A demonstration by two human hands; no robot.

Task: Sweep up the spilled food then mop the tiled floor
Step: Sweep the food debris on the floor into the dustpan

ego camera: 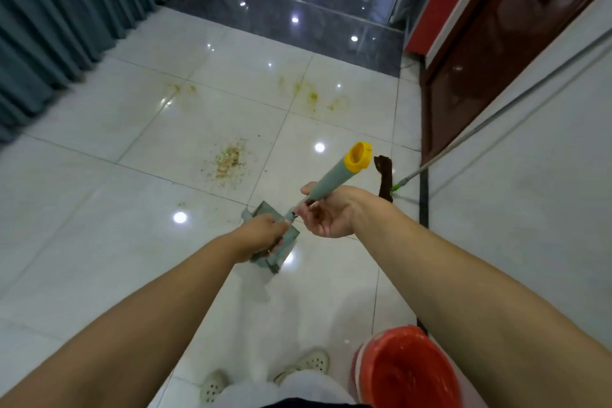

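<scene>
Progress: early; crumbs (228, 161) lying in a small heap on the pale floor (99, 225), apparently not yet swept up.
Stains: yellowish smears (311, 96) further out on the tiles, a fainter patch to their left; mopping judged wholly undone.
Left to do: gather the heap into the dustpan (275, 242), then wet-mop the tiles.
Dustpan: grey-green, held low above the floor, nearer than the heap and apart from it.
Left hand (261, 235): arm stretched forward and down, fingers closed over the dustpan's upper edge near the handle's lower end.
Handle (334, 180): grey tube with a yellow cap, slanting up and to the right from the dustpan.
Right hand (326, 215): palm turned up, forearm reaching in from the right, thumb and fingers loosely curled about the handle's lower part; grip partly open, not a firm clench.
Mop (470, 134): leaning along the right wall, green joint near the floor, dark cloth beside it, untouched.
Bucket (407, 371): red, just beside the feet; contents unclear.
</scene>
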